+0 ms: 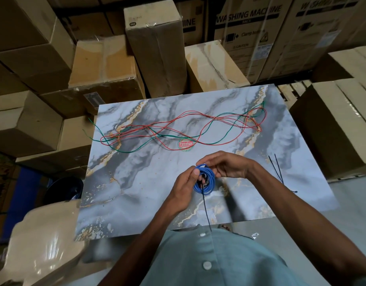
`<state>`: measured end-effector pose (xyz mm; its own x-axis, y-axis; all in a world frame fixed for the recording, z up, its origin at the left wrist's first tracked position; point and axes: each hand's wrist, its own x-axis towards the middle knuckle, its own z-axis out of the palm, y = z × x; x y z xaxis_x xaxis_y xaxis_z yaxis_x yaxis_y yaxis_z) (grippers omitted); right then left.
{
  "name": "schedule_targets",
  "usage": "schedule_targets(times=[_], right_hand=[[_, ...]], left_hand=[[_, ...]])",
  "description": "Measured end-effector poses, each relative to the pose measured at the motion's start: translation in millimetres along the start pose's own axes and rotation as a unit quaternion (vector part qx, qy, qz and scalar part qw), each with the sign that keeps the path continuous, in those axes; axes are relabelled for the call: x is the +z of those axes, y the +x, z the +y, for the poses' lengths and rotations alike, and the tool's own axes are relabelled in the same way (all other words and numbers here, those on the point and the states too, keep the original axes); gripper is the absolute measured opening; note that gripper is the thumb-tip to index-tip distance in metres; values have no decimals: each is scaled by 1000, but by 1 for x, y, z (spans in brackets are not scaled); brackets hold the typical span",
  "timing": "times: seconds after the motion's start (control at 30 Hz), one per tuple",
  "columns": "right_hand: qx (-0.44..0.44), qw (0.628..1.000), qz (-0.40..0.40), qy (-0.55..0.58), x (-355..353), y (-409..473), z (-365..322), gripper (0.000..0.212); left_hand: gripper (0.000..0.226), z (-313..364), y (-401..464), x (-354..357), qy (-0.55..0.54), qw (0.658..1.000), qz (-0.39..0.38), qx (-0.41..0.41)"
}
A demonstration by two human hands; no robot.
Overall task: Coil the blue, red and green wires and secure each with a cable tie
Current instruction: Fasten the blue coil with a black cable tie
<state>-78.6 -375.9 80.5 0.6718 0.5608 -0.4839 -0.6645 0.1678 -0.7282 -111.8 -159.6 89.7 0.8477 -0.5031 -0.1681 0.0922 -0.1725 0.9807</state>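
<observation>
While the blue wire (204, 180) coil is pinched by the left hand (185, 188), the cable tie (205, 207), apparently threaded through, should be cinched by the right hand (226, 167), whose fingers are curled at the coil's rim.

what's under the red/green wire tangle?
The red wire and green wire lie loose and intertwined on the marble-patterned board. A round "Patelsa" sticker sits partly under their strands. What the board itself rests on is covered.
</observation>
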Motion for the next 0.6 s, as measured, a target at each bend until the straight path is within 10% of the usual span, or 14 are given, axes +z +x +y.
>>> schedule_targets(times=[0.6], right_hand=[[-60, 988, 68, -128, 10, -1, -2, 19]], left_hand=[[48, -6, -6, -1, 85, 995, 47, 17]])
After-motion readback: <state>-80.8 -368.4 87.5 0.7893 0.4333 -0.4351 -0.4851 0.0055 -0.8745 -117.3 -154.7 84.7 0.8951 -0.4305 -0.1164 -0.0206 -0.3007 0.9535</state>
